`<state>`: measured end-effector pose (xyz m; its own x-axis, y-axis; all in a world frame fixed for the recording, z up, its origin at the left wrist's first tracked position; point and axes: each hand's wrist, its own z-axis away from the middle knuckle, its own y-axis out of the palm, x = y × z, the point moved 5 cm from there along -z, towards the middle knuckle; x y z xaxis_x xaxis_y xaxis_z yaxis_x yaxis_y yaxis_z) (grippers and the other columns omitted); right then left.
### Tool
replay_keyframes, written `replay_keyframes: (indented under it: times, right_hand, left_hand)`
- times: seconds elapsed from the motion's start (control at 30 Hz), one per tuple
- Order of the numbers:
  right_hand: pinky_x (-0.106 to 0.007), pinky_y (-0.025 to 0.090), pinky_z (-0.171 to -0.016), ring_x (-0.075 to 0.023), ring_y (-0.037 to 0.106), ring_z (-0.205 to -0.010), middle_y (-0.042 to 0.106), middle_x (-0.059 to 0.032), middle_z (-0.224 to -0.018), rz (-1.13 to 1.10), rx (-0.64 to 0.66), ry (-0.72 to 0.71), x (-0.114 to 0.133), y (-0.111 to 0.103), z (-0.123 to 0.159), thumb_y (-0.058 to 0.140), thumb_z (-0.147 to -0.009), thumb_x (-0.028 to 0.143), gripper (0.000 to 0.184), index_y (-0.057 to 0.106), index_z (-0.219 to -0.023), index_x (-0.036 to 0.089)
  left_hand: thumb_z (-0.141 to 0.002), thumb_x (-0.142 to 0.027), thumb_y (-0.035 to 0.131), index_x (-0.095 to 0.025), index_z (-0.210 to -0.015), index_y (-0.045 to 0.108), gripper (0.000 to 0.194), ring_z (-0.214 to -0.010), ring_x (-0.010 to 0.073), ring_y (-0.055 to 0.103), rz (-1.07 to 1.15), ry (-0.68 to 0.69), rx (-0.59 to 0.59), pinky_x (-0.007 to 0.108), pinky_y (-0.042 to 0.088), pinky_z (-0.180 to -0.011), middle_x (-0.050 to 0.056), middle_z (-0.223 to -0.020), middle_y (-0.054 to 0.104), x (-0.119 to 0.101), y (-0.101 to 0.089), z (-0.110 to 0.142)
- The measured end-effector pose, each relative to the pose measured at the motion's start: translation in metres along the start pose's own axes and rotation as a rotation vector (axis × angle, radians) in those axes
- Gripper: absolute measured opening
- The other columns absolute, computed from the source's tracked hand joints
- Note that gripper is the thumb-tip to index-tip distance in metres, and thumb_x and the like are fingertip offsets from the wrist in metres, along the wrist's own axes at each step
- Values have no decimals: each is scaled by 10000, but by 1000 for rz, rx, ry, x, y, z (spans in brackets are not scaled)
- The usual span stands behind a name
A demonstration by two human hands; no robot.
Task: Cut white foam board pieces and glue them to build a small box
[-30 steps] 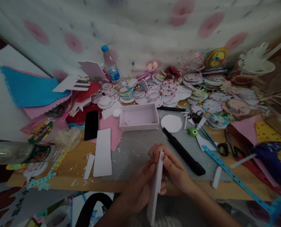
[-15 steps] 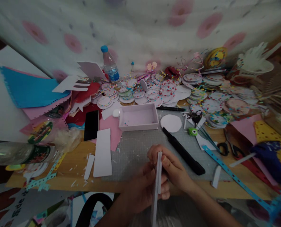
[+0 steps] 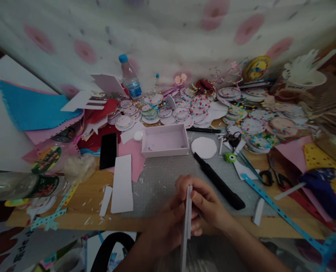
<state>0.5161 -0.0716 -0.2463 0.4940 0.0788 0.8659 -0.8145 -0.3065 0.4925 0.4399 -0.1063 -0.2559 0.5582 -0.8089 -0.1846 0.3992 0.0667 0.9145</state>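
Seen edge-on, white foam board strips (image 3: 186, 226) stand between my hands at the table's front edge, a shorter strip pressed flat against a longer one. My left hand (image 3: 170, 223) grips them from the left, its fingertips partly showing on the far side. From the right, my right hand (image 3: 202, 200) holds their upper end, with the thumb against the short strip. Beyond the hands lies a grey cutting mat (image 3: 162, 177) with an open white box (image 3: 165, 141) at its back edge. A black craft knife (image 3: 219, 181) rests on the mat to the right.
Several decorated paper discs (image 3: 199, 107) pile up along the back beside a water bottle (image 3: 131, 77). To the left are a phone (image 3: 108, 151) and a white board piece (image 3: 122, 185). Scissors (image 3: 274, 172) and a blue glue gun (image 3: 321, 181) lie right.
The strips have shifted slightly lower in my hands, their top end sinking a little. Both hands keep their hold, and the things on the table stay where they were.
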Motion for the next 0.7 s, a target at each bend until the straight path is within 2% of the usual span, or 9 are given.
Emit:
replay_keyframes:
  times: [0.33,0.5,0.7]
  right_hand:
    - [-244,355,-620,-137,433,-685,461,11,-729,-63,-37,40,-6,-1,0,579,-861,488,287,568,-769,216]
    - [-233,361,-590,-132,426,-669,456,11,-732,-63,-29,97,-10,1,-1,614,-828,507,302,558,-774,215]
    - [-224,359,-588,-121,416,-653,456,14,-728,-58,-31,142,-12,6,0,581,-853,505,315,531,-762,207]
  left_hand:
    - [-715,-330,782,-165,-855,615,273,-501,54,340,-4,27,-22,214,308,-558,-57,-606,379,1,-3,-1]
    - [-730,-342,766,-160,-818,588,269,-543,64,416,-10,32,-28,231,344,-592,-29,-675,455,0,-8,0]
    - [-752,-347,748,-161,-814,595,248,-539,65,420,-15,61,2,237,362,-588,-38,-648,430,0,-13,4]
